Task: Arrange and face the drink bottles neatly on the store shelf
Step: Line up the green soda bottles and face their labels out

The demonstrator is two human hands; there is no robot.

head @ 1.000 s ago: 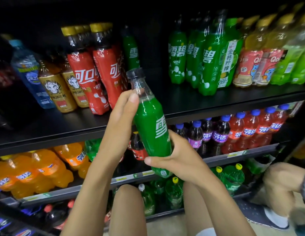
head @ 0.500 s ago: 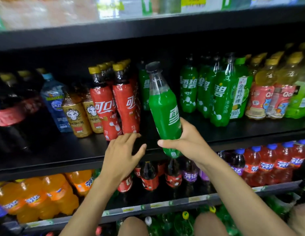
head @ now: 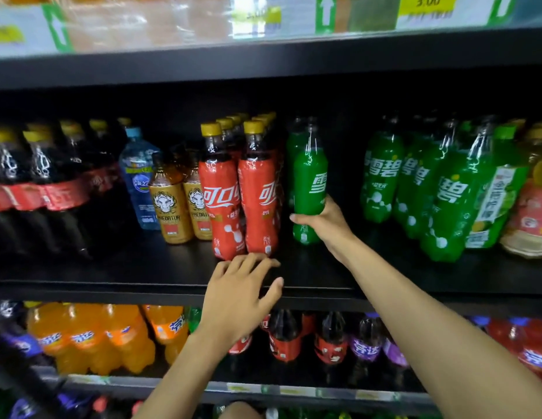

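My right hand (head: 325, 222) grips the lower body of a small green soda bottle (head: 309, 182), which stands upright on the black middle shelf (head: 142, 270), its white label turned partly to the front. Another green bottle stands close behind it. Just left of it are two rows of red cola bottles (head: 224, 201) with yellow caps. My left hand (head: 241, 293) rests with spread fingers on the shelf's front edge, just below the red bottles, and holds nothing.
Taller green soda bottles (head: 384, 179) stand to the right, with a gap between them and the held bottle. Gold-labelled bottles (head: 170, 207), a blue water bottle (head: 136, 176) and large dark cola bottles (head: 37, 192) fill the left. Orange soda (head: 91, 337) lies on the shelf below.
My right hand has carried the green bottle up from the lower shelves and set it upright on the middle shelf. My left hand let go of it and moved to the shelf edge.
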